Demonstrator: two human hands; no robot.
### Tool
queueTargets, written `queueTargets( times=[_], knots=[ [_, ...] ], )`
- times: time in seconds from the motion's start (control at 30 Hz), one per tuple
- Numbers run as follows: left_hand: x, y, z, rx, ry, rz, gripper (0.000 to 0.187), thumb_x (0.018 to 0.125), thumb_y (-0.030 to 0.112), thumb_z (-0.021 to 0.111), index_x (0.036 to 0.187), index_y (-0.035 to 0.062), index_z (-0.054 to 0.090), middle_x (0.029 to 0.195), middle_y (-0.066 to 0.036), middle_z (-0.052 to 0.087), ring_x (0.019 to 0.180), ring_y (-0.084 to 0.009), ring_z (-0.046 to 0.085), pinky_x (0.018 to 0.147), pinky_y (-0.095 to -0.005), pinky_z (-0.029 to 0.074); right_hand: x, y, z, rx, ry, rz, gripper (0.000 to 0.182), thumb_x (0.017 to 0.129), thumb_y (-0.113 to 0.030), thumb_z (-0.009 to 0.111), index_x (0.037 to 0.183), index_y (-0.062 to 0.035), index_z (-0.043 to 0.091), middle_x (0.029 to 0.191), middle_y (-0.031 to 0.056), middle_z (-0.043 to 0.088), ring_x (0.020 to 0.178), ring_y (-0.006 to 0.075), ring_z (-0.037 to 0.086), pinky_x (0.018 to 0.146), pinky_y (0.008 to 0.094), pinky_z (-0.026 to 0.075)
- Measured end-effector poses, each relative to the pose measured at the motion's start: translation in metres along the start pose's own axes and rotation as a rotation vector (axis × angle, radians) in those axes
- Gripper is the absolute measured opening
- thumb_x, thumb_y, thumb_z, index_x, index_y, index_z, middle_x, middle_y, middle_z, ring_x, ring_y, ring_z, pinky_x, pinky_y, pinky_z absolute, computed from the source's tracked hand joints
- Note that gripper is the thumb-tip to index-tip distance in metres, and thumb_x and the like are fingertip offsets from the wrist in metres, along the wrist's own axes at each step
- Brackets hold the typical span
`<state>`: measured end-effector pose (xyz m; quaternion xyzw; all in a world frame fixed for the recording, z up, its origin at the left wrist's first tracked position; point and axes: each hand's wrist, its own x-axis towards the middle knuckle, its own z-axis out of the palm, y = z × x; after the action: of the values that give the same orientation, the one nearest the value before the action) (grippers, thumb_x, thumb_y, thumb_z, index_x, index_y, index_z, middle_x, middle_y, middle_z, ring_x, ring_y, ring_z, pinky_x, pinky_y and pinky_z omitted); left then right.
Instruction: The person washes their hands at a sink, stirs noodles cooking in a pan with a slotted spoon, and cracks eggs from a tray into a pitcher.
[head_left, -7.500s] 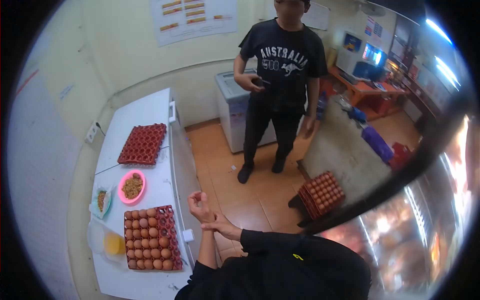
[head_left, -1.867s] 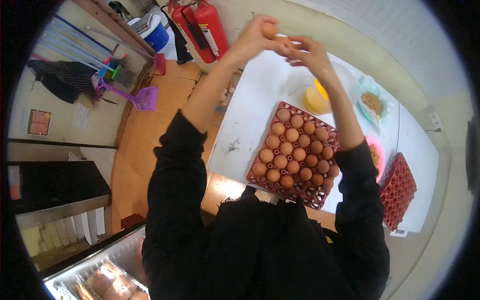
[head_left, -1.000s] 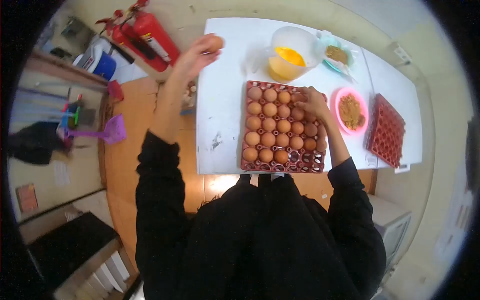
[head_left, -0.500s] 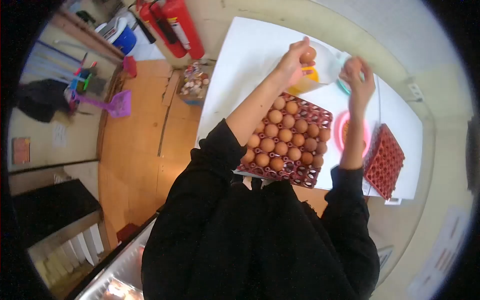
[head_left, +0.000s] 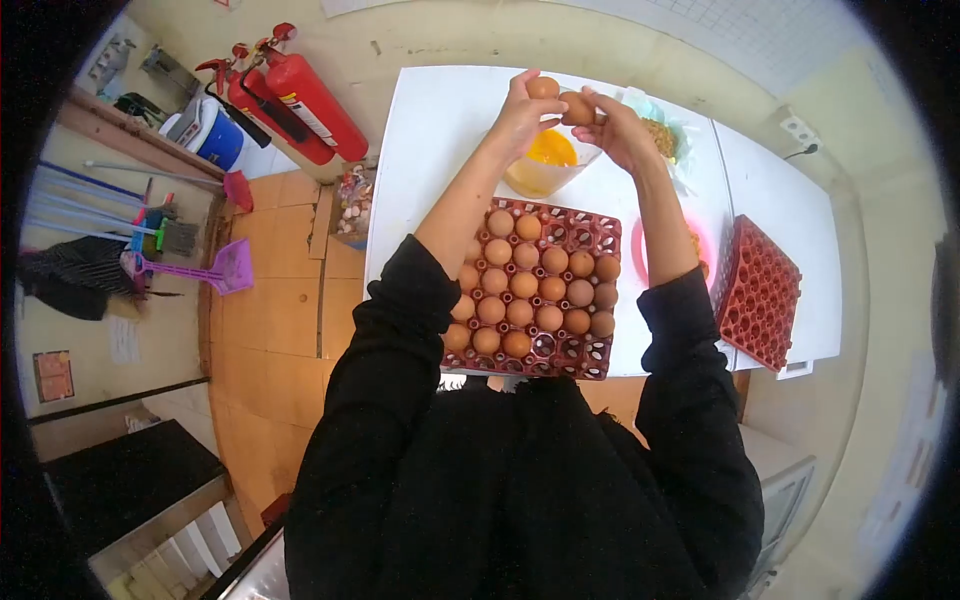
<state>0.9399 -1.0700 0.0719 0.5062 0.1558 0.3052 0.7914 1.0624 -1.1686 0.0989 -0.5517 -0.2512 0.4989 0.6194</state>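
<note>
- Left hand [head_left: 520, 118]: fingers and thumb curled about a brown egg [head_left: 543, 88], held above the freezer's far part.
- Right hand [head_left: 622, 132]: thumb and fingers pinching a second brown egg [head_left: 577, 109], close beside the first; whether the shells touch cannot be told.
- Translucent plastic jug [head_left: 530, 178]: directly below the hands in this view, containing yellow liquid egg [head_left: 552, 149].
- Red egg tray [head_left: 585, 235]: nearer the person than the jug, its brown eggs [head_left: 523, 285] massed toward the left and centre.
- Pink bowl [head_left: 708, 243]: right of the tray, partly hidden by the right forearm.
- Teal bowl [head_left: 685, 152]: beyond the right hand, holding a brownish, crumbly food [head_left: 660, 137].
- Second egg tray [head_left: 760, 295]: at far right, its moulded cups exposed.
- White chest freezer [head_left: 420, 140]: supporting all the vessels and trays.
- Red fire extinguishers [head_left: 315, 105]: upright against the wall, left of the freezer.
- Purple dustpan [head_left: 233, 268]: farther left, beside the tiled floor [head_left: 290, 310].
</note>
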Motion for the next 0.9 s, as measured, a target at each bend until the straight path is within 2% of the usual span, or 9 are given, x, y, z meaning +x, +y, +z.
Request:
queueTargets(
  times=[0.13,0.27,0.33,0.37,0.43,0.53,0.7,0.83,0.9],
  knots=[
    [0.002,0.006,0.000,0.114,-0.058,-0.021,0.063,0.076,0.007,0.055,0.125,0.0047,0.017,0.113,-0.014,0.036,0.102,-0.0239,0.043,0.087,-0.0403,0.039,0.001,0.008,-0.006,-0.282,-0.052,-0.113,0.036,0.079,-0.023,0.053,0.104,0.0021,0.048,0.090,0.0117,0.055,0.063,0.0141,0.056,0.058,0.0230,0.050],
    [0.002,0.008,-0.002,0.093,-0.065,-0.080,0.058,0.078,0.012,0.055,0.124,0.0037,0.020,0.113,-0.016,0.038,0.099,-0.0240,0.046,0.085,-0.0361,0.042,-0.006,0.002,-0.007,-0.192,-0.029,-0.104,0.033,0.079,-0.026,0.051,0.103,-0.0044,0.050,0.084,0.0104,0.056,0.064,0.0128,0.056,0.054,0.0222,0.049],
    [0.002,0.004,-0.001,0.092,-0.029,-0.118,0.056,0.079,0.013,0.055,0.123,0.0030,0.021,0.113,-0.016,0.039,0.098,-0.0240,0.047,0.085,-0.0350,0.043,-0.002,0.001,-0.010,0.038,-0.027,-0.010,0.036,0.075,-0.026,0.054,0.105,-0.0064,0.049,0.076,0.0075,0.056,0.058,0.0111,0.054,0.048,0.0209,0.046],
    [0.003,0.000,-0.002,0.110,-0.044,-0.098,0.054,0.080,0.014,0.055,0.122,0.0014,0.023,0.112,-0.016,0.040,0.096,-0.0239,0.049,0.083,-0.0335,0.044,0.001,0.000,-0.010,0.041,-0.026,-0.011,0.036,0.075,-0.026,0.054,0.105,-0.0064,0.049,0.076,0.0075,0.056,0.058,0.0111,0.054,0.048,0.0209,0.046],
    [0.004,-0.005,-0.001,0.131,-0.062,-0.079,0.053,0.080,0.014,0.054,0.121,-0.0001,0.024,0.111,-0.016,0.040,0.094,-0.0239,0.051,0.082,-0.0320,0.045,0.006,-0.002,-0.007,-0.536,0.146,-0.083,0.048,0.068,-0.034,0.062,0.104,-0.0039,0.051,0.058,0.0024,0.053,0.049,0.0115,0.053,0.043,0.0212,0.044],
    [0.000,-0.002,-0.002,0.128,-0.096,-0.002,0.050,0.079,0.015,0.057,0.118,-0.0035,0.033,0.108,-0.016,0.046,0.089,-0.0209,0.055,0.075,-0.0276,0.047,0.011,-0.002,-0.005,-0.681,0.110,-0.217,0.045,0.066,-0.036,0.063,0.097,-0.0034,0.057,0.055,0.0023,0.054,0.045,0.0109,0.051,0.042,0.0209,0.042],
    [-0.001,-0.007,-0.005,0.421,0.031,0.068,0.039,0.074,0.015,0.062,0.106,-0.0039,0.051,0.091,-0.013,0.060,0.074,-0.0149,0.059,0.066,-0.0221,0.048,0.022,0.004,-0.010,-0.869,0.105,-0.272,0.043,0.064,-0.039,0.063,0.090,-0.0064,0.063,0.063,0.0054,0.060,0.049,0.0126,0.055,0.046,0.0225,0.045],
    [0.003,-0.015,-0.001,0.624,0.199,0.059,0.040,0.064,0.021,0.065,0.097,-0.0003,0.058,0.085,-0.014,0.062,0.076,-0.0163,0.061,0.068,-0.0248,0.048,0.023,0.006,-0.005,-1.069,0.199,-0.242,0.043,0.063,-0.046,0.059,0.092,-0.0145,0.065,0.068,0.0061,0.063,0.052,0.0154,0.058,0.055,0.0265,0.048],
    [0.005,-0.019,0.000,0.738,0.305,0.074,0.044,0.058,0.026,0.064,0.094,0.0011,0.060,0.084,-0.015,0.062,0.077,-0.0206,0.061,0.070,-0.0282,0.048,0.026,0.007,-0.006,-1.054,0.175,-0.233,0.042,0.064,-0.047,0.058,0.091,-0.0161,0.065,0.070,0.0060,0.063,0.053,0.0153,0.058,0.057,0.0270,0.048]
  ],
)
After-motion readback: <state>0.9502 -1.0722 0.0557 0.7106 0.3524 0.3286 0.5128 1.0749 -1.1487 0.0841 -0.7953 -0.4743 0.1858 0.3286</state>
